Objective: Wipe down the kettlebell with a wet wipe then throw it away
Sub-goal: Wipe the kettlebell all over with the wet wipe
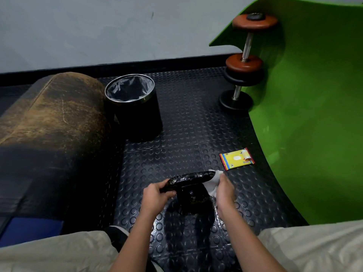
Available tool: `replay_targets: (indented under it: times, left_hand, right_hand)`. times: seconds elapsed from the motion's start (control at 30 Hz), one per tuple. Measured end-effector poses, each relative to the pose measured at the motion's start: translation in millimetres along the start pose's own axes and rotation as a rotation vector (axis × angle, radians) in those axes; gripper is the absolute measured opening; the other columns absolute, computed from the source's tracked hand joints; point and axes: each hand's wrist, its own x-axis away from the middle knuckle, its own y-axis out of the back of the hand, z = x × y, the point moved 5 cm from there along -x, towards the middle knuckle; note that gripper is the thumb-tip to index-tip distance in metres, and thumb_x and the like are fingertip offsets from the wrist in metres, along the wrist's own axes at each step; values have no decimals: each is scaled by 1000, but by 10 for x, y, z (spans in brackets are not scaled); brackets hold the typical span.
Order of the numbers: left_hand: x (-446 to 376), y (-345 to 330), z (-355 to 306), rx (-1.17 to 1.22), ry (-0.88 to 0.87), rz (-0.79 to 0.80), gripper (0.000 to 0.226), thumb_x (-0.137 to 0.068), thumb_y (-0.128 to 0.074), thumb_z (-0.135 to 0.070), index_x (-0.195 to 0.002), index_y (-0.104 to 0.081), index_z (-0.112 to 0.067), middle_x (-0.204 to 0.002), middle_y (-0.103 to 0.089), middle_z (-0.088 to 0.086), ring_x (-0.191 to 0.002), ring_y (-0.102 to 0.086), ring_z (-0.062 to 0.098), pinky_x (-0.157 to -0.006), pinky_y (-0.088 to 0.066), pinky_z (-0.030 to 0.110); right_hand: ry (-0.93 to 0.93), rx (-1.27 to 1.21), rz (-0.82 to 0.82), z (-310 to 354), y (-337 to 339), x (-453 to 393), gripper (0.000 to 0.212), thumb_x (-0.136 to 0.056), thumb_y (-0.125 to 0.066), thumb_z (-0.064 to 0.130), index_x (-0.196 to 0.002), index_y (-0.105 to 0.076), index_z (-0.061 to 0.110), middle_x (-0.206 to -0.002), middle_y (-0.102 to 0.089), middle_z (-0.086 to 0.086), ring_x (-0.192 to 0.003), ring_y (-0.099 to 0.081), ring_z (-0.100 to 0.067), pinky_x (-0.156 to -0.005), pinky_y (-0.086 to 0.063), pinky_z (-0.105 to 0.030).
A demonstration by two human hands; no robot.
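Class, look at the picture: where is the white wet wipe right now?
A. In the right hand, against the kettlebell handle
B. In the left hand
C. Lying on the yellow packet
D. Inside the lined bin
A: the right hand presses the wet wipe against the right end of the kettlebell handle.

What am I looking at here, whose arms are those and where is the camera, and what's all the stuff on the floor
There is one picture, taken by a camera worn on a person's head, looking forward and down, so the arms are the wearer's own. The left hand grips the handle of a black kettlebell standing on the studded rubber floor. The right hand holds a white wet wipe against the handle's other end. Just beyond lies the yellow wipes packet. Farther back stands a black bin with a plastic liner, beside a worn padded bench. At the right, dumbbells rest against a green curved surface.
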Motion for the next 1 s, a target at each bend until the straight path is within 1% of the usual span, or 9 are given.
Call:
replay_targets:
  times: [0.1, 0.17, 0.23, 0.33, 0.4, 0.57, 0.7, 0.87, 1.0]
  left_hand:
    - [8, 7, -16, 0, -3, -2, 49, -75, -81, -17, -121, -67, -29, -89, -70, -13, -81, -60, -6, -68, -39, 1]
    - [6, 4, -18, 7, -3, -1, 49, -76, -81, -17, -122, -67, -28, -90, -70, -12, -80, -60, -8, -67, -40, 1]
    - [6, -4, -16, 19, 8, 2, 50, -76, -82, -18, -122, -67, -27, -96, -73, -9, -84, -62, -5, -73, -42, 5]
    - [7, -8, -8, 28, 13, 4, 52, -75, -82, -18, -124, -66, -26, -105, -73, -7, -93, -63, -1, -82, -44, 12]
    - [9, -7, -7, 35, 13, 4, 51, -75, -82, -18, -123, -66, -26, -107, -73, -7, -94, -63, 0, -85, -45, 13]
    - [19, 12, -26, 35, 15, -9, 51, -75, -82, -16, -123, -66, -25, -104, -73, -6, -89, -62, 0, -82, -44, 13]
    - [30, 7, -45, 31, 13, -5, 49, -74, -82, -16, -119, -69, -28, -91, -71, -13, -87, -62, -1, -81, -41, 12]
    - [39, 17, -52, 25, -6, -5, 49, -74, -82, -16, -119, -68, -29, -93, -71, -13, -90, -64, 1, -80, -43, 14]
    - [35, 11, -41, 33, 0, 4, 50, -75, -82, -16, -121, -67, -26, -107, -73, -7, -96, -63, 1, -91, -47, 18]
  right_hand:
    - [416, 198, -129, 127, 6, 153, 30, -101, -45, 35, -105, -75, 29, -100, -73, 12, -96, -64, -11, -78, -51, -30]
    - [538, 217, -156, 101, 2, 183, 30, -100, -47, 35, -113, -74, 29, -109, -71, 16, -102, -62, -3, -86, -49, -23]
    - [477, 203, -172, 100, 18, 163, 27, -102, -47, 32, -108, -73, 26, -104, -71, 12, -96, -62, -7, -78, -46, -19]
    - [203, 173, -132, 79, 30, 37, 30, -103, -42, 31, -97, -68, 20, -94, -66, -1, -89, -59, -21, -70, -38, -30]
    - [234, 282, -78, 181, -8, 13, 30, -102, -41, 29, -90, -65, 17, -92, -65, -2, -88, -58, -24, -68, -36, -32]
    - [759, 621, 83, 419, -366, 263, 27, -97, -48, 22, -81, -70, 23, -86, -63, 15, -90, -51, -11, -82, -39, -31]
    - [1036, 656, 140, 319, -417, 438, 27, -97, -51, 32, -100, -77, 25, -104, -72, 16, -104, -58, -4, -108, -37, -32]
    - [980, 434, 45, 283, -134, 381, 36, -97, -49, 37, -99, -80, 20, -108, -74, 10, -108, -63, -4, -99, -45, -23]
    - [772, 397, -34, 328, -18, 175, 19, -96, -58, 28, -97, -77, 23, -101, -71, 12, -102, -62, -13, -87, -49, -29]
